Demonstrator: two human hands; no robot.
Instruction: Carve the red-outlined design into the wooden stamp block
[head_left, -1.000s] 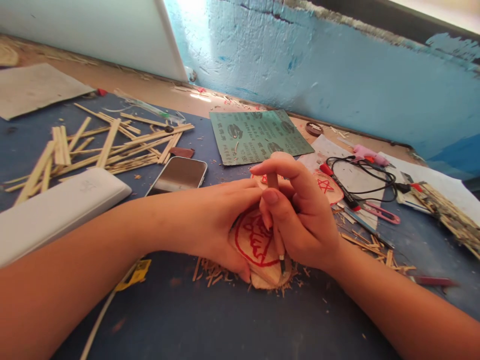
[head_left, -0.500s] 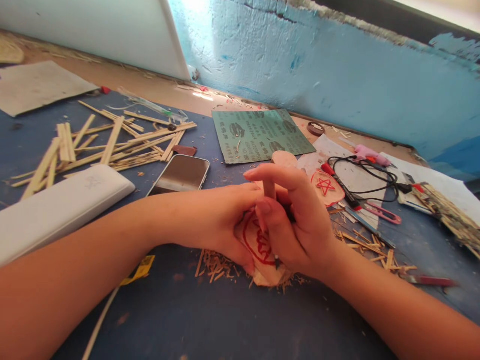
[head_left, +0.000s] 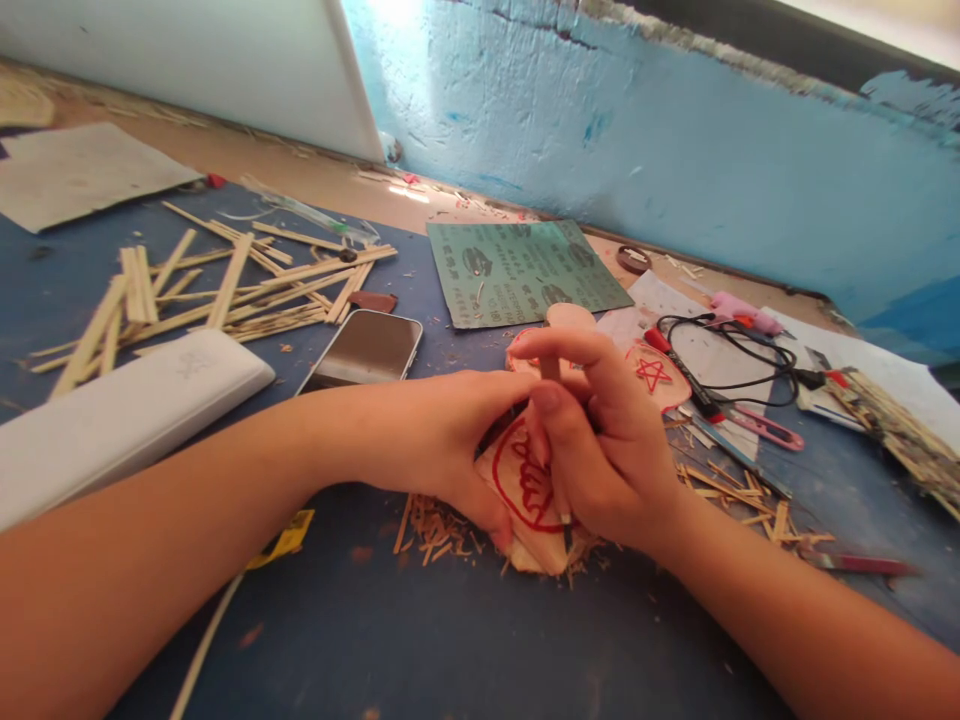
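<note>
Take the wood piece [head_left: 529, 495] as the middle of a clock, 12 toward the wall. It sits low between the two hands, a red ring drawn on its face. Partly covered, its long axis seems to run from 11 to 5.

The left hand [head_left: 450, 430] lies at 10 o'clock, curved around the wood with its thumb down the near left edge; its fingertips are hidden. The right hand [head_left: 611, 450], at 2 o'clock, is closed on a wooden-handled tool [head_left: 551, 370], thumb and index finger pinching the handle. The tool leans, its handle toward 12 and its dark tip by the ring's edge at 5.

The left hand is the nearer, its thumb touching the wood; whether the right hand touches it I cannot tell. Shavings [head_left: 437, 532] lie at 8, a phone [head_left: 365, 345] at 10, green sandpaper [head_left: 529, 275] at 12.
</note>
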